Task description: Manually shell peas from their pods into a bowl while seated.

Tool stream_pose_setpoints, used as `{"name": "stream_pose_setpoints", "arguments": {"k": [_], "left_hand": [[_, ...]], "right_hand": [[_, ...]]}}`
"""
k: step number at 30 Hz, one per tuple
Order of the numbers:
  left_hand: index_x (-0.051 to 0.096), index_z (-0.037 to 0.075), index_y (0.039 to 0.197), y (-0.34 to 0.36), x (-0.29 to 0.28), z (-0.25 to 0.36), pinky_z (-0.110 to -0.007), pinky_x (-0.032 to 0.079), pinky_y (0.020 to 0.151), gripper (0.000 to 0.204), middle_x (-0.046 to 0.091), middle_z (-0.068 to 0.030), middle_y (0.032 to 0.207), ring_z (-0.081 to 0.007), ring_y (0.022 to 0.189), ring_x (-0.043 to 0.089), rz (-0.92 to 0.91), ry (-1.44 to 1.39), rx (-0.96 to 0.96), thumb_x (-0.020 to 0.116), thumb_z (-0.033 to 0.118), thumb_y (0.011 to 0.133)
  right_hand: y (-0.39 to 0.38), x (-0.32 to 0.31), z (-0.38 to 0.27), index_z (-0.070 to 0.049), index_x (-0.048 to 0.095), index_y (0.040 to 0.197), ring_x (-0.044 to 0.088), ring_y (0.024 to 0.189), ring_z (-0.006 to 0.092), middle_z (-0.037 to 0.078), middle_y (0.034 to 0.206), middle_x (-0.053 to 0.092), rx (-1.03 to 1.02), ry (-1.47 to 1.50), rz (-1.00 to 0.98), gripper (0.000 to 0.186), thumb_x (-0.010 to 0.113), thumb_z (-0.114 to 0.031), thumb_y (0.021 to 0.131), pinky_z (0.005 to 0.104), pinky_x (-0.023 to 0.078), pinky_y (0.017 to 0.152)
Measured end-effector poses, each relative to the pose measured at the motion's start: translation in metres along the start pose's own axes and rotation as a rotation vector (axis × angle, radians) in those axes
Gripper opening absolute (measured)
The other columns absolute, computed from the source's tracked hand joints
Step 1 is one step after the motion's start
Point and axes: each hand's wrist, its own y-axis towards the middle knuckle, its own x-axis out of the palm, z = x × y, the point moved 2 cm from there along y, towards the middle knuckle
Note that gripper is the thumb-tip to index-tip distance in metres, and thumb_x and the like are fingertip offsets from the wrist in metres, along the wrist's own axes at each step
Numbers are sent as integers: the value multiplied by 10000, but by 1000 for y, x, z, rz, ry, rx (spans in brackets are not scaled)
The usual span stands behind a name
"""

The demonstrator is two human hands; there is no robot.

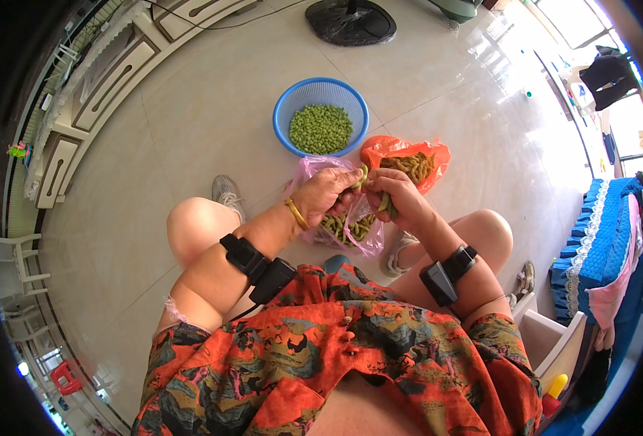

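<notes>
Pale glossy floor [212, 116] stretches wide between our blue basket [277, 109] and the drawer cabinet [114, 83] at left; to the right, the orange bag [371, 148] lies close by the basket's rim. Above the pink bag [304, 173], our left hand [325, 195] grasps a green pod [364, 174], and our right hand [403, 201], fingers bent just beside it, grips more green pods [386, 203]. The pod looks slim and light green; the orange bag's pods [412, 167] look browner. Small rounded beans [321, 129] heap inside the round mesh basket; both bags are thin, crinkled plastic.
</notes>
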Motion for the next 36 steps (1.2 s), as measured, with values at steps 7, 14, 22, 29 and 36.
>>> {"name": "stream_pose_setpoints", "arguments": {"k": [7,14,22,29,36], "left_hand": [[507,115,723,-2,-2,4,-172,247,381,268,388,55,541,-31,434,323,-99,-50,-69,511,325,890],[545,97,809,-2,-5,3,-167,239,403,213,390,72,563,-18,458,323,-214,-23,-112,500,286,897],[519,97,765,-4,-1,3,-168,248,400,243,387,70,551,-20,451,334,-236,-85,-116,491,295,902],[475,101,710,-3,2,-5,-171,268,391,277,383,53,528,-35,434,338,-306,-353,-130,466,289,913],[500,87,752,0,7,0,-177,304,408,274,436,39,567,-36,464,369,-93,-91,-22,476,307,913]], "right_hand": [[-4,3,-3,2,547,816,439,399,118,49,568,491,27,48,-127,158,434,-108,813,226,341,314],[-7,5,-3,5,548,809,448,389,124,56,552,489,70,76,-164,152,438,-100,807,228,338,298],[-6,5,2,-13,555,799,447,401,107,41,553,496,-14,99,-125,111,461,-73,797,216,337,306],[-9,15,-1,-34,525,750,395,363,106,34,521,459,-86,12,-39,99,434,-46,785,225,323,326],[-7,15,-4,-39,548,748,418,445,77,16,588,476,-76,-64,85,122,442,-86,787,205,316,318]]}}
